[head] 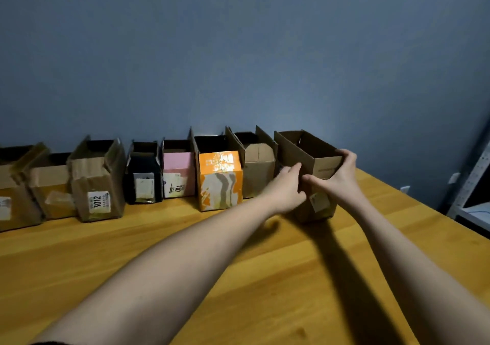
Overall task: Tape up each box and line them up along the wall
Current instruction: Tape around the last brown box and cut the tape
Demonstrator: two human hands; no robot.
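A brown cardboard box (313,156) with its top flaps up stands at the right end of a row of boxes along the blue wall. My left hand (285,185) grips its left side. My right hand (342,172) holds its near right corner, thumb on the front face. To its left stand a plain brown box (258,169), an orange box (220,180), a pink box (178,172), a black box (143,177) and a brown box labelled 3012 (98,183). All have open tops. No tape roll is in view.
Two more brown boxes (16,185) stand at the far left of the row. The wooden table (238,265) stretches toward me. A grey metal shelf (474,180) stands beyond the table's right edge. The blue wall (238,53) runs behind the boxes.
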